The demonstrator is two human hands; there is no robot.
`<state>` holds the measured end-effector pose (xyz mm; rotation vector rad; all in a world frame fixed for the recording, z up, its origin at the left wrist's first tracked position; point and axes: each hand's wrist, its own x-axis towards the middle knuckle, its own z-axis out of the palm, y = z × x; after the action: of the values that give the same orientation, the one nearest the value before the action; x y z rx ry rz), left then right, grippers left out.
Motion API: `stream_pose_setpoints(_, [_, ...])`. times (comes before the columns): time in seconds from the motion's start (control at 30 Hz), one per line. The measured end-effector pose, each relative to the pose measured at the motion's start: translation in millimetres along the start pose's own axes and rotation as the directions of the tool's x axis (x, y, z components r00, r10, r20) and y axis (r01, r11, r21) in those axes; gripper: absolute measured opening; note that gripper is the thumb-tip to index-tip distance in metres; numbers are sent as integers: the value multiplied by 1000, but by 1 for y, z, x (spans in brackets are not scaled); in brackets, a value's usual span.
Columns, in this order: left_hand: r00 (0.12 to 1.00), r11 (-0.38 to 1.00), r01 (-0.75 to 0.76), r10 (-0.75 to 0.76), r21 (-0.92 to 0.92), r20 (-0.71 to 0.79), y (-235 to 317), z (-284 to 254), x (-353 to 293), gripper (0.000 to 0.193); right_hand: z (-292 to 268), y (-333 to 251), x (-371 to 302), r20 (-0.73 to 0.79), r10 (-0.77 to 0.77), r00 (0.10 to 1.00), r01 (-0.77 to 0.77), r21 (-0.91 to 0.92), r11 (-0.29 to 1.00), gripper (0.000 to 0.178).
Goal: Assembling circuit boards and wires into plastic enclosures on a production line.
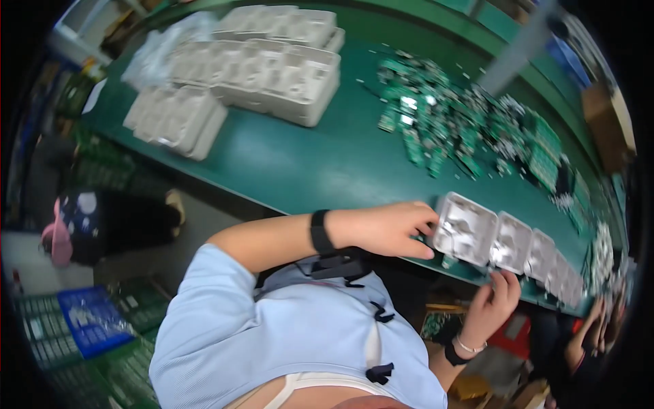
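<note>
A row of pale grey plastic trays or housings (465, 228), hollow side up, lies along the near edge of the green table. My left hand (388, 228) is at the left end of the row, thumb and fingers apart, fingertips beside or touching the first housing's wall. Just off the near side of the row is my right hand (496, 305), its fingers loosely bent and apart from the thumb. I make out nothing held in either hand. Small pieces, too blurred to name, show inside the nearest housings.
Green circuit boards with wires (436, 116) are heaped at the far right of the table (286, 160). Stacked grey moulded trays (272, 75) and a clear plastic bag (167, 51) are at far left. Another person's arms (586, 337) show at right.
</note>
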<state>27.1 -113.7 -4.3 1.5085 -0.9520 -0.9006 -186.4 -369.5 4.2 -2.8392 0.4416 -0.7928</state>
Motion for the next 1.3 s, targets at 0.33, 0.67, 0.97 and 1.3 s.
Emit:
stream_pose_setpoints(0.33, [777, 894, 100, 204, 437, -595, 38, -63, -133, 30, -9, -18, 13, -37, 31, 999, -28, 90, 996, 14])
stream_pose_setpoints(0.67, [278, 179, 861, 618, 476, -735, 0, -141, -274, 38, -26, -86, 47, 27, -131, 991, 115, 325, 939, 16])
stream_pose_setpoints(0.97, [273, 6, 942, 563, 335, -780, -38, -157, -305, 29, -54, -117, 101, 139, -300, 944, 267, 215, 939, 18])
stream_pose_setpoints(1.3, [211, 382, 602, 770, 701, -602, -20, -112, -294, 22, -11, -111, 178, 395, -399, 827, 425, 25, 905, 25])
